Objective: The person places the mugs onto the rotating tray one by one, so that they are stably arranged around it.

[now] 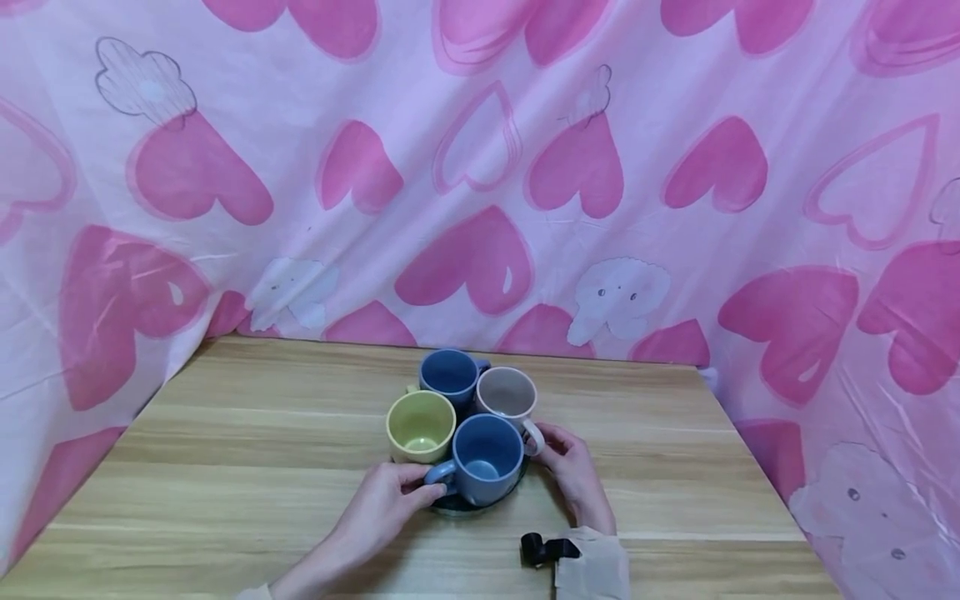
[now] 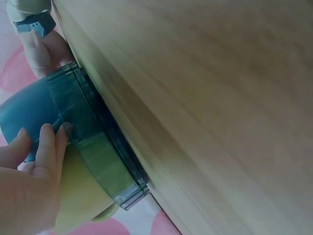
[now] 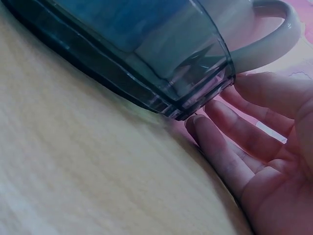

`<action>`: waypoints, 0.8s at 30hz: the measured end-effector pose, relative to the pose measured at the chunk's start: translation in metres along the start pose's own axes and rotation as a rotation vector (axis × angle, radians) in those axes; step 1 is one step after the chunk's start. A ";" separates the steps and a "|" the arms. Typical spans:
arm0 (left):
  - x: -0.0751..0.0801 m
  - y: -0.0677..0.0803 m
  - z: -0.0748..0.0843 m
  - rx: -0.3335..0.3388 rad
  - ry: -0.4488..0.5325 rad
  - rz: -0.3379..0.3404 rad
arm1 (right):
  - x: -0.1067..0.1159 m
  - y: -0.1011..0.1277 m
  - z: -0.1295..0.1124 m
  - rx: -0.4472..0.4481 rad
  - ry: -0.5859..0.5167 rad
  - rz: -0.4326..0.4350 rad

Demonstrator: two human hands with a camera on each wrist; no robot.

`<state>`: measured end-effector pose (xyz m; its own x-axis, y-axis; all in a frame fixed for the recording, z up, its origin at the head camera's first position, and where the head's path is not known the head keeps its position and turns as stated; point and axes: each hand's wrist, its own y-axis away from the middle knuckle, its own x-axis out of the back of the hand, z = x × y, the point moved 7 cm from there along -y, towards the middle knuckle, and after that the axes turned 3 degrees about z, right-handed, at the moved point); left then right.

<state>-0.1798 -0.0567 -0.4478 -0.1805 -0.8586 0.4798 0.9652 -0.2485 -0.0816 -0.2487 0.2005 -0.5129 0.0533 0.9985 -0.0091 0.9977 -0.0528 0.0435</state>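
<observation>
Four mugs stand close together on a dark teal see-through tray: a yellow mug, a dark blue mug, a beige mug and a light blue mug at the front. My left hand holds the tray's front left rim, just under the light blue mug's handle. In the left wrist view its fingers lie curled on the tray rim. My right hand is at the tray's right side. There, its nearly straight fingertips touch the tray rim below the beige mug's handle.
The tray sits mid-table on a wooden table. A pink cloth with hearts hangs close behind and at both sides. A black strap is on my right wrist.
</observation>
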 end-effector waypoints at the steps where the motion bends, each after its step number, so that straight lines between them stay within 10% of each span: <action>1: 0.000 0.000 0.001 -0.003 -0.004 0.000 | 0.001 0.000 0.000 -0.005 0.001 0.001; 14: 0.001 0.005 0.001 0.020 0.102 -0.088 | 0.009 0.000 0.003 -0.042 -0.066 -0.021; 24: 0.030 0.021 0.010 -0.028 -0.107 -0.022 | 0.065 0.017 -0.016 -0.053 0.065 0.070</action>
<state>-0.1626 -0.0834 -0.4268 -0.1794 -0.8005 0.5719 0.9552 -0.2809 -0.0936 -0.2291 0.2642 -0.4967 0.1177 0.9912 0.0605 0.9879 -0.1231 0.0943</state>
